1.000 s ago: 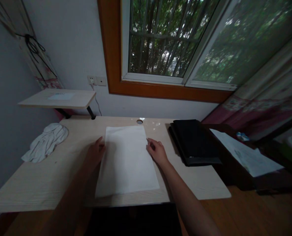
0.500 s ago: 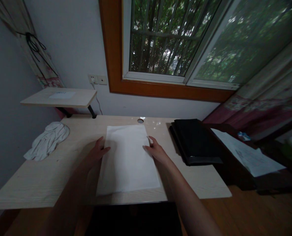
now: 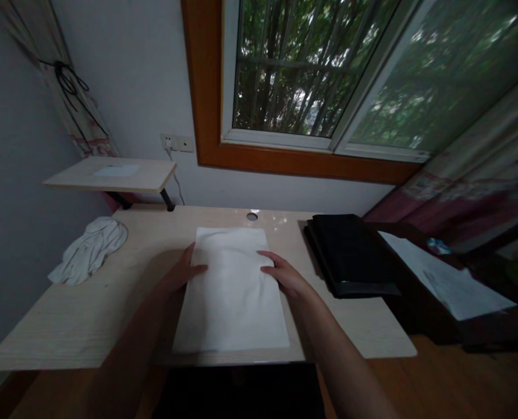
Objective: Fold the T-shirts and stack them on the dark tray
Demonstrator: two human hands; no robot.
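Observation:
A white rectangular sheet (image 3: 235,297), soft-looking and slightly rippled, lies lengthwise before me on the pale wooden desk (image 3: 123,326). I cannot tell whether it is cloth or paper, or how many layers it has. My left hand (image 3: 181,272) grips its left edge, thumb on top and the other fingers mostly hidden along the side. On the right edge, my right hand (image 3: 287,274) has its thumb and a finger over the top surface, with the remaining fingers out of sight.
A crumpled white cloth (image 3: 91,250) lies at the desk's left. Behind it stands a small raised shelf (image 3: 149,174) bearing a paper slip. To the right are stacked black folders (image 3: 350,253), and beyond them papers (image 3: 446,279) on dark furniture. A window is behind the desk.
Both hands have closed in on the sheet's edges, and small ripples show between them. The sheet's far edge sits slightly nearer to me. The whole view has shifted a little.

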